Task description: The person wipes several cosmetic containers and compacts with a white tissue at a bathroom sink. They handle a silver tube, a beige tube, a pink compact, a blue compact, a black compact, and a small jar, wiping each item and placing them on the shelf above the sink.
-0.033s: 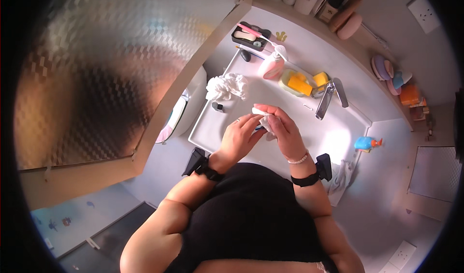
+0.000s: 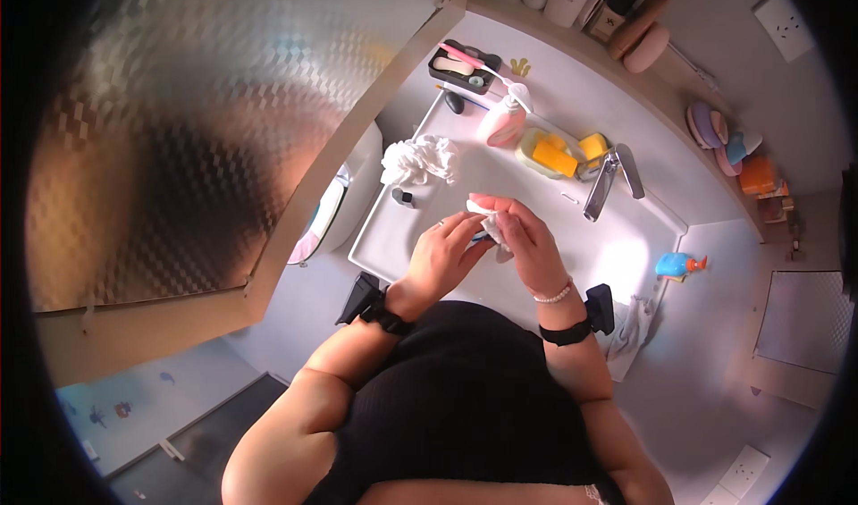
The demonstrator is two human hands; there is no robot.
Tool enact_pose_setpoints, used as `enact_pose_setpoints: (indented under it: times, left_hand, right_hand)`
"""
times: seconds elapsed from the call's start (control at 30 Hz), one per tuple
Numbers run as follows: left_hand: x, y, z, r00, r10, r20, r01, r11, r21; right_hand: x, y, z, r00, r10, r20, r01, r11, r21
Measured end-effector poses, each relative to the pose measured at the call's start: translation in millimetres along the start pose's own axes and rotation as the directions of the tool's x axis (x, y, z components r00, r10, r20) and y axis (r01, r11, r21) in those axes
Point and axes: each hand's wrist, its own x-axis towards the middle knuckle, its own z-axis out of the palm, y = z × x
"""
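Over the white sink [image 2: 357,253], both my hands meet. My right hand [image 2: 531,248], with a pearl-like bracelet at its wrist, is closed on a crumpled white cloth or tissue [image 2: 494,228]. Part of the cloth sticks up between the fingertips. My left hand [image 2: 440,262], wearing a ring, has its fingers bent together against the cloth. A small dark bluish bit shows between the hands, mostly hidden by fingers. Left of the hands, on the sink's rim, lie a white mesh bath puff [image 2: 420,160] and a small dark cap-like piece [image 2: 404,198].
Behind the sink stand a pink pump bottle [image 2: 503,122], a dish with yellow sponges [image 2: 554,159] and a chrome faucet [image 2: 604,186]. A black tray [image 2: 475,83] sits at the back left. At right are a blue bottle [image 2: 674,265] and a cloth [image 2: 633,331]. A textured glass door [image 2: 206,130] fills the left.
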Motion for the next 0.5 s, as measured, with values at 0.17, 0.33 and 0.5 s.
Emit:
enact_pose_setpoints:
  times: [0.17, 0.33, 0.5]
  left_hand:
    - [-6.1, 10.2, 1.4, 0.990, -0.121, 0.079, 0.141, 0.931, -0.337]
    - [1.3, 17.5, -5.3, 0.888, -0.295, 0.352, 0.457, 0.496, -0.739]
    - [5.3, 30.8, -12.2, 0.836, -0.304, 0.457, 0.543, 0.342, -0.767]
  right_hand:
    - [4.2, 2.8, -10.3, 0.997, 0.058, -0.054, -0.056, 0.998, 0.035]
    - [3.6, -9.0, -8.3, 0.916, 0.357, -0.185, -0.160, 0.745, 0.647]
    - [-7.0, -29.8, -1.1, 0.977, 0.040, -0.210, 0.054, 0.904, 0.424]
